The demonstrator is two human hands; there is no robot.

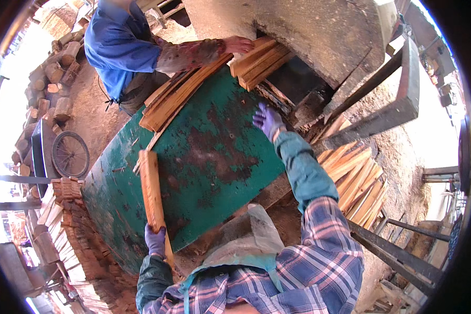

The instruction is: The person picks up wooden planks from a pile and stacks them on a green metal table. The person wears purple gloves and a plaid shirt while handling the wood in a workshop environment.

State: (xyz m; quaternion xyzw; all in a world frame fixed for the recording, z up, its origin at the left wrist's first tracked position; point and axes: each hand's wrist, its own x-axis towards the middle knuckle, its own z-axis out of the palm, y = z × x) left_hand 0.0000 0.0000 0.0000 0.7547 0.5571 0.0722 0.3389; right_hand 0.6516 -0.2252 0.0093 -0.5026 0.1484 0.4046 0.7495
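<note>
My left hand [155, 239], in a purple glove, grips the near end of a long split wood plank [152, 191] that lies along the worn green metal slab [214, 157]. My right hand [267, 120], also purple-gloved, reaches out with fingers spread over the slab's far edge, close to the dark kiln opening [298, 78], and holds nothing. Another person in a blue shirt [121, 47] stands at the far side, one hand [239, 44] on a bundle of planks [259, 60] entering the opening. A second pile of planks [175, 97] rests on the slab near that person.
A stack of split wood [358, 180] lies to my right beside dark metal bars [397, 256]. Brick rows [70, 209] and a wheelbarrow with its wheel [70, 153] stand at the left, with logs [57, 68] behind. The kiln's rough concrete wall [319, 31] rises ahead.
</note>
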